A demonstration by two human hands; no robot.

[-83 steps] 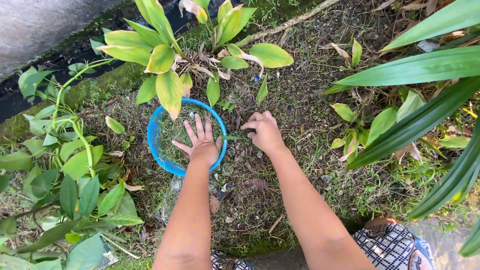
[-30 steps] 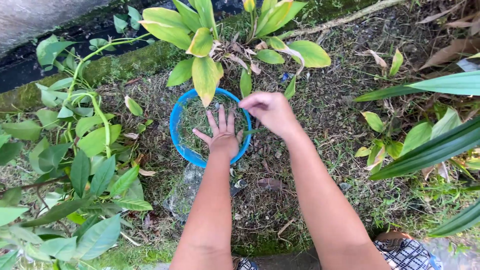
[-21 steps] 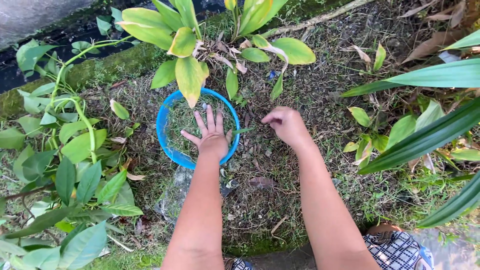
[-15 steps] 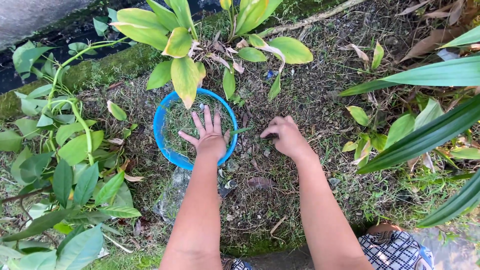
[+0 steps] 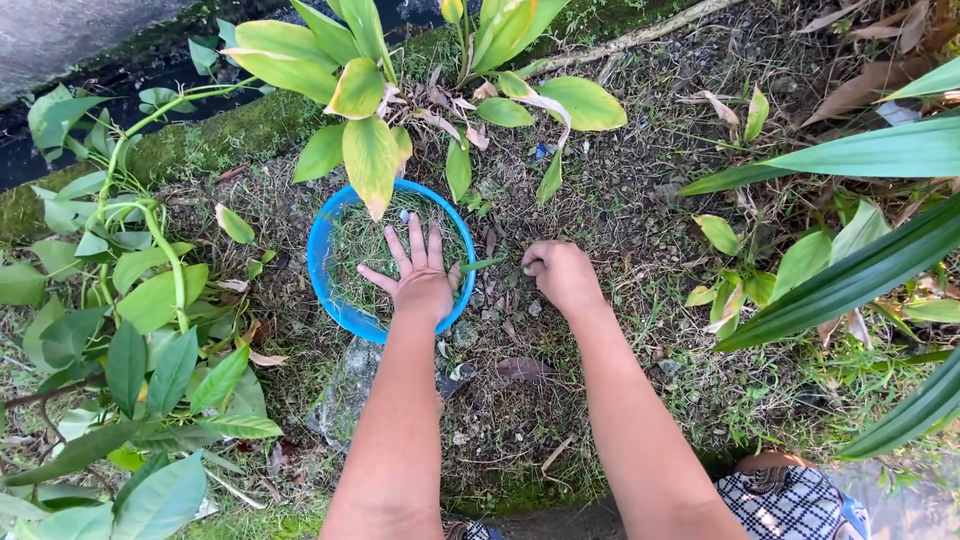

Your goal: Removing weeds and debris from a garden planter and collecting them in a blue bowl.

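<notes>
A round bowl [image 5: 325, 290] sits on the ground [image 5: 520, 420], and cut grass [image 5: 365, 250] lies in it. The left hand [image 5: 420, 275] rests flat on top of that grass. The right hand [image 5: 562, 275] is on the ground just to the right of the bowl. A leafy plant [image 5: 370, 90] stands behind the bowl, and one leaf hangs over its far rim. A vine [image 5: 150, 230] grows to the left. Long leaves [image 5: 850, 270] reach in from the right.

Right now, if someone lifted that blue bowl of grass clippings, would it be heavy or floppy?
Probably light: the blue bowl holds only loose grass clippings. The thin rim may flex a little. Clippings could spill if it tips, since the left hand alone presses them down.
</notes>
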